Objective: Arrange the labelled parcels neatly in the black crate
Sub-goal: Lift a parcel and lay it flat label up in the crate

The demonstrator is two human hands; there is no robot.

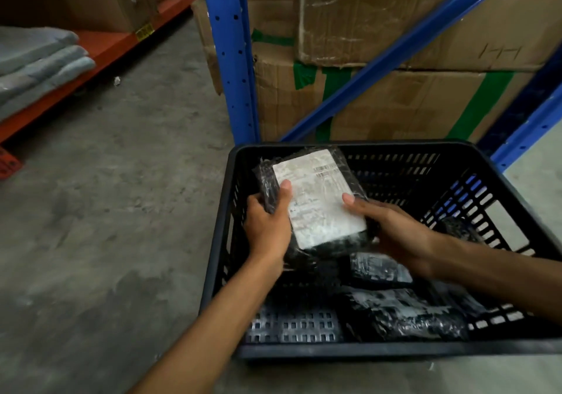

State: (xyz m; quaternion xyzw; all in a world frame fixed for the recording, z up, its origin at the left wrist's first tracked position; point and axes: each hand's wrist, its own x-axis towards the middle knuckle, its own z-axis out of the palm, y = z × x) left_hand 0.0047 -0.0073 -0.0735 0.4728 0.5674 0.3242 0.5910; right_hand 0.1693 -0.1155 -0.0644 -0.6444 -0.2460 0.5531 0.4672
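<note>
I hold one black parcel (316, 202) with both hands. My left hand (267, 226) grips its left side, thumb on the white label (319, 199). My right hand (392, 229) grips the right side near the bottom corner. The parcel is tilted, up above the inside of the black crate (380, 354). More wrapped parcels (404, 314) lie on the crate floor below my right arm. The crate sits on the grey floor (121, 196), by a blue rack (231, 53) full of big brown boxes (410, 110).

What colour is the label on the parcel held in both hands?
White with dark print, on the black plastic-wrapped parcel; the head view shows it clearly.
</note>
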